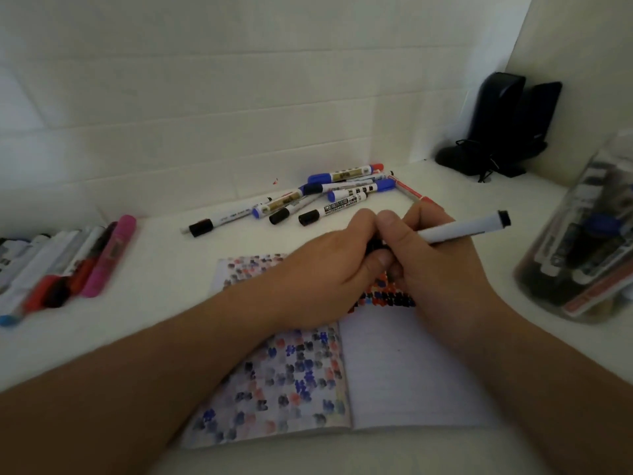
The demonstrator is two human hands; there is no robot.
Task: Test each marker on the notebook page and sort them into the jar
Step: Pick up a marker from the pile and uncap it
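An open notebook (411, 371) lies on the white desk in front of me, its left page covered with red, blue and black test marks. Above it my right hand (442, 269) grips a white marker (462, 229) whose black end points up and right. My left hand (329, 269) meets it at the marker's lower end, fingers curled round a black piece there, probably the cap. A clear jar (582, 248) lying tilted at the right edge holds several markers. A loose pile of markers (308, 200) lies behind the notebook.
A second group of markers (58, 269), one of them pink, lies at the left edge. Two black speakers (507, 121) with a cable stand in the back right corner. A white tiled wall closes the desk at the back.
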